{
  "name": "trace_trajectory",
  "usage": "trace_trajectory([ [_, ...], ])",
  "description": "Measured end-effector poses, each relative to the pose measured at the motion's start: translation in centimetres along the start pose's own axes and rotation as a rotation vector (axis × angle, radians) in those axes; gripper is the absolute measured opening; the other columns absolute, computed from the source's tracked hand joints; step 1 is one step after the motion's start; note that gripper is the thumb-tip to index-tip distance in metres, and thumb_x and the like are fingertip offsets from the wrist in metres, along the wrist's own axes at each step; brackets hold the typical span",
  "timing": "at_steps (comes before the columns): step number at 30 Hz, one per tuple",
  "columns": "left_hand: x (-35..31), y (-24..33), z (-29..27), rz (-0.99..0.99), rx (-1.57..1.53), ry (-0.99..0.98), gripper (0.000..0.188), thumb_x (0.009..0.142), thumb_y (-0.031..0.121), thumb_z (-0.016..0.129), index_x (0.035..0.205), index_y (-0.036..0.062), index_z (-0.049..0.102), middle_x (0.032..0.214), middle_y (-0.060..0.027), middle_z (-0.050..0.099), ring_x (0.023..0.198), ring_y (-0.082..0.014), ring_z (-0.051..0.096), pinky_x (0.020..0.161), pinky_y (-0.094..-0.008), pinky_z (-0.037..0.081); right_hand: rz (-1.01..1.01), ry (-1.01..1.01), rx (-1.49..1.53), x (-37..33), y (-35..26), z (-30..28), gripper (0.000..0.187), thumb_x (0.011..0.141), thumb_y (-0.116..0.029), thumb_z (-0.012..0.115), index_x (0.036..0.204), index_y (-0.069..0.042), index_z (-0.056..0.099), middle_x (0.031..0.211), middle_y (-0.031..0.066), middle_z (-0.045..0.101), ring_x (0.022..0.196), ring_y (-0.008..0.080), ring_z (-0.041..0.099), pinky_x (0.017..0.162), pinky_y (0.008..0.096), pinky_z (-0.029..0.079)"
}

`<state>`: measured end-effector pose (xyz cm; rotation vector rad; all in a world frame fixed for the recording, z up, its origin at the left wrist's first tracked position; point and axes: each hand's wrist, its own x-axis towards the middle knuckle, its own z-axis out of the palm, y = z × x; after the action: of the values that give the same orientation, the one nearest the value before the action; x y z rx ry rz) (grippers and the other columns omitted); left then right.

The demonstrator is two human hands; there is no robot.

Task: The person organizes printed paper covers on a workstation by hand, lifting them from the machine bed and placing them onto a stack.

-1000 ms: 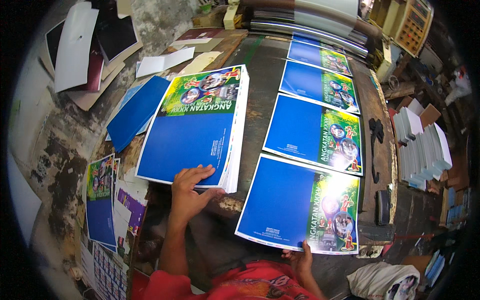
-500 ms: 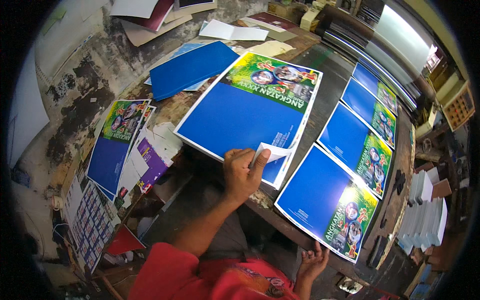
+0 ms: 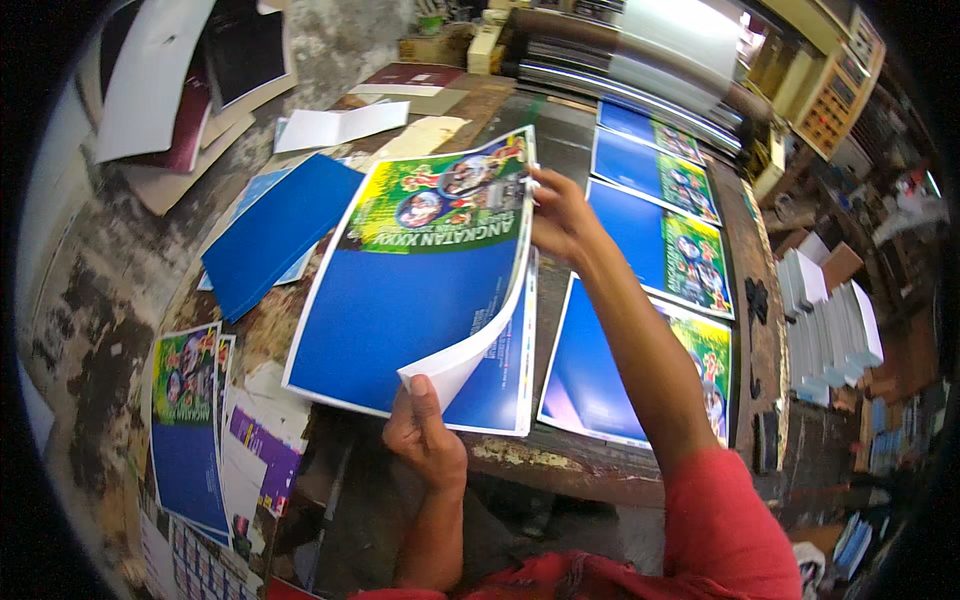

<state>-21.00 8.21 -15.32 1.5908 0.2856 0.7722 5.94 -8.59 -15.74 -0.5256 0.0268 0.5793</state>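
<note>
A printed cover sheet [image 3: 400, 310], blue with a green and yellow picture band, lies on top of a stack on the table in front of me. My left hand [image 3: 428, 438] pinches its near corner, curled up so that the white underside shows. My right hand [image 3: 562, 215] reaches across to the sheet's far right edge, fingers closed on it, the fingertips partly hidden. Beneath the raised corner another blue sheet [image 3: 508, 390] of the stack shows. To the right, several matching sheets [image 3: 622, 375] lie overlapped in a row, partly covered by my right forearm.
The row leads to a roller machine [image 3: 630, 75] with a film roll [image 3: 672, 45] and a control panel [image 3: 835, 85]. A blue board [image 3: 285, 235] lies left of the stack. More printed sheets [image 3: 188, 440] sit at lower left. White paper stacks [image 3: 830, 325] stand at right.
My right hand has risen from the table's near edge to the sheet's far right edge. My left hand has kept the corner and curled it further back. The view has turned rightward.
</note>
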Motion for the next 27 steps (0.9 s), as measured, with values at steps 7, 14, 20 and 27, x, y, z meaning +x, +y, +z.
trace_trajectory([
  [7, -0.2, -2.6, -0.4, 0.228, 0.480, -0.367, 0.030, 0.095, 0.018, 0.056, 0.072, -0.0020, 0.061, 0.066, -0.0141, 0.058, 0.060, -0.0330, 0.054, 0.066, -0.0422, 0.038, -0.178, 0.170, -1.493, 6.2, -0.5, 5.6, 0.049, 0.084, -0.029, 0.058, 0.124, -0.001, 0.054, 0.115, 0.0209, 0.062, 0.102, 0.0333, 0.064, 0.084, 0.0438, 0.054],
  [14, -0.4, -1.7, -0.5, 0.374, 0.567, -0.429, 0.031, 0.095, 0.023, 0.055, 0.088, -0.0056, 0.064, 0.085, -0.0195, 0.065, 0.078, -0.0356, 0.061, 0.072, -0.0433, 0.044, -0.474, 0.179, -1.804, 5.1, 0.2, 1.9, 0.077, 0.092, -0.051, 0.043, 0.147, 0.000, 0.028, 0.154, 0.0236, 0.023, 0.144, 0.0435, 0.014, 0.116, 0.0546, 0.013],
  [20, -2.4, -0.5, -3.5, 0.537, 0.810, -0.697, 0.030, 0.089, 0.019, 0.062, 0.112, 0.0010, 0.068, 0.117, -0.0152, 0.067, 0.114, -0.0300, 0.062, 0.102, -0.0450, 0.037, -0.245, 0.318, -2.144, -11.6, 4.9, -14.3, 0.071, 0.098, -0.058, 0.027, 0.152, -0.012, 0.021, 0.158, 0.0143, 0.020, 0.145, 0.0428, 0.013, 0.116, 0.0562, 0.012],
  [27, -1.9, -0.2, -4.9, 0.428, 0.672, -0.703, 0.032, 0.093, 0.028, 0.060, 0.107, 0.0005, 0.069, 0.110, -0.0152, 0.069, 0.108, -0.0265, 0.063, 0.100, -0.0421, 0.039, -0.092, 0.445, -2.309, -30.4, -2.1, -27.2, 0.056, 0.099, -0.047, 0.036, 0.144, -0.014, 0.039, 0.151, 0.0105, 0.035, 0.138, 0.0351, 0.033, 0.113, 0.0527, 0.022],
])
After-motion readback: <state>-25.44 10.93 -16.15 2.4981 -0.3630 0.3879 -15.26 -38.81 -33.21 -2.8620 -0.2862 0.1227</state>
